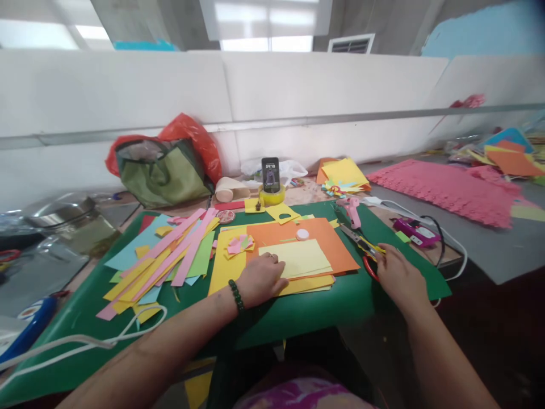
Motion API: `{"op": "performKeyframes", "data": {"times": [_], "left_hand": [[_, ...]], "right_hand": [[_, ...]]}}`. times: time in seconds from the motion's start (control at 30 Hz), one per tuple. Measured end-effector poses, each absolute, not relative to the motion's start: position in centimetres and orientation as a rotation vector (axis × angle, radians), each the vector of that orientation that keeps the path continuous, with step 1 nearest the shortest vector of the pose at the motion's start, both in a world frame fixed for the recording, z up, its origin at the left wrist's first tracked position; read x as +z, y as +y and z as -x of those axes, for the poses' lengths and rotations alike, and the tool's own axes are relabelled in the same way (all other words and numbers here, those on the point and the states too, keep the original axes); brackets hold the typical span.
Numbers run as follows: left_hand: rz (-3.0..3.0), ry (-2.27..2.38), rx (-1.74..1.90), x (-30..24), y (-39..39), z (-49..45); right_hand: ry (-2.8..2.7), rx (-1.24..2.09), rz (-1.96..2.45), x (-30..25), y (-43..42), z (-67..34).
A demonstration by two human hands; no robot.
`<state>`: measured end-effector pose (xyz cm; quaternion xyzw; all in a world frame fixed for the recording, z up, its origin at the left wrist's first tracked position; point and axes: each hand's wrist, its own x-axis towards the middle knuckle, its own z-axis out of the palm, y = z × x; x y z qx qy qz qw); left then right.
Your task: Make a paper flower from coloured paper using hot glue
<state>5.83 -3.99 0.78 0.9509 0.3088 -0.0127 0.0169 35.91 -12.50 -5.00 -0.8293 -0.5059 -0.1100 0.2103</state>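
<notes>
My left hand (pixel 260 278), with a ring and a green bead bracelet, lies with bent fingers on pale yellow paper (pixel 304 257), holding its left side down. Under that paper are an orange sheet (pixel 340 250) and yellow sheets (pixel 227 270). At the right of the mat, my right hand (pixel 398 275) has its fingers closed around a yellow utility knife (pixel 369 246). Beside it lie scissors with a red handle (pixel 369 269), partly covered by the hand. A paper flower (pixel 239 245) and a small pale disc (pixel 302 234) rest on the sheets.
Coloured paper strips (pixel 170 255) pile up on the green mat (pixel 298 319) at left. A pink glue gun (pixel 349 211) lies behind the knife. A phone (pixel 270 174) stands on a yellow tape roll (pixel 272 196). A white cable (pixel 457 250) loops past a purple device (pixel 415 232).
</notes>
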Motion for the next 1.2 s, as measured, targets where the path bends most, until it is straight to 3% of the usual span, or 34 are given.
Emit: {"op": "performKeyframes", "data": {"times": [0.17,0.33,0.6,0.8,1.2], "left_hand": [[-3.041,0.959,-0.086,-0.1,-4.0,-6.5],[-3.116,0.898,-0.032,-1.1,-4.1,-6.2],[-3.06,0.882,0.083,-1.6,-3.9,-5.6],[-2.968,0.939,0.095,-1.7,-3.2,-5.1],[-2.914,0.9,0.03,-1.4,-3.1,-5.1]], "right_hand": [[-1.527,-0.464,2.335,-3.8,-12.5,-34.3],[-1.804,-0.251,2.07,0.0,-11.6,-31.8],[-2.261,-0.157,2.006,6.3,-1.3,-27.2],[-2.385,-0.225,2.035,5.7,7.0,-26.4],[-2.549,-0.338,2.012,4.6,14.7,-27.6]]}}
